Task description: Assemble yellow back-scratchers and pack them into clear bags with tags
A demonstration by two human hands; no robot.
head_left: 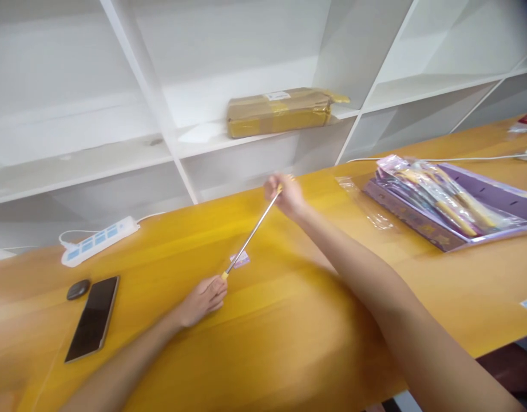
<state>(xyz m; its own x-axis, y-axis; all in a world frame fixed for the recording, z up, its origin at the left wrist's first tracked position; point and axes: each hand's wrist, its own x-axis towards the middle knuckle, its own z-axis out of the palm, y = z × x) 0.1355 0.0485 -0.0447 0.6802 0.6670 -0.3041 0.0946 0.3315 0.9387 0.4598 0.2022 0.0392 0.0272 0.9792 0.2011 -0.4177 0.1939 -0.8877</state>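
Observation:
A thin silvery metal rod point(255, 229) with yellow ends is stretched at a slant above the wooden table. My left hand point(205, 298) is closed around its lower yellow end. The upper yellow end is gripped in my right hand point(285, 194), which is somewhat blurred and hides most of that end. Behind the lower part of the rod, a small purple-and-white card point(240, 259) lies on the table.
At the right stands an open purple box point(413, 220) with several yellow-handled items point(454, 200) in clear wrappers. On the left are a power strip point(100, 240), a phone point(92, 319) and a small dark case point(78, 289). A taped carton point(282, 113) sits on the white shelf.

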